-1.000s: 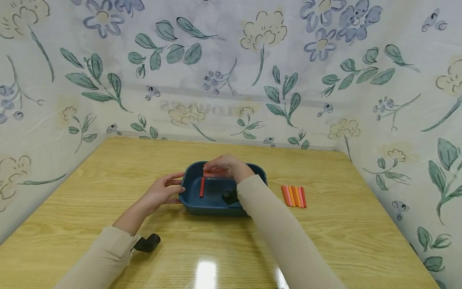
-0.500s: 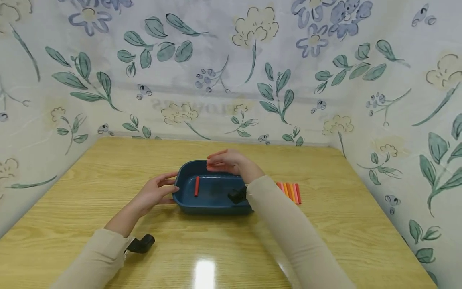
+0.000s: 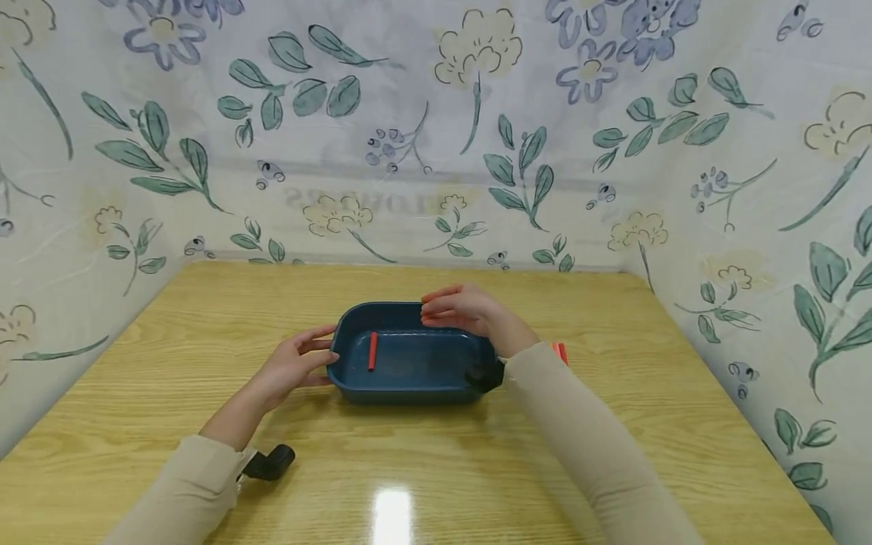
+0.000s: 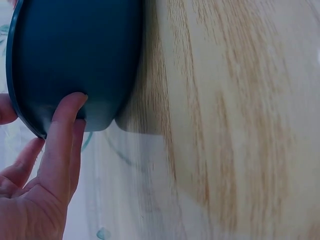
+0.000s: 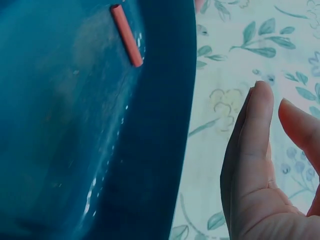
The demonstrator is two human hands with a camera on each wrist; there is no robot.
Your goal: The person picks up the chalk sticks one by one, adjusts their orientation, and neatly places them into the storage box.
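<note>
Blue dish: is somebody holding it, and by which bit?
The left hand touches the blue dish at its left end, on the outer wall; whether that's a real grip can't be told. The right hand holds nothing.

The left grip (image 3: 296, 359) is at the left end of the tray (image 3: 409, 396), touching it. The right grip (image 3: 470, 310) is near the tray's back edge, toward its right side. One stick (image 3: 372, 351) lies in the tray, between the two grips, closer to the left one. More sticks (image 3: 561, 353) lie right of the right grip, on the worktop (image 3: 327, 469), partly hidden by the sleeve (image 3: 599, 446). The cloth (image 3: 272, 204) is behind both grips.
</note>
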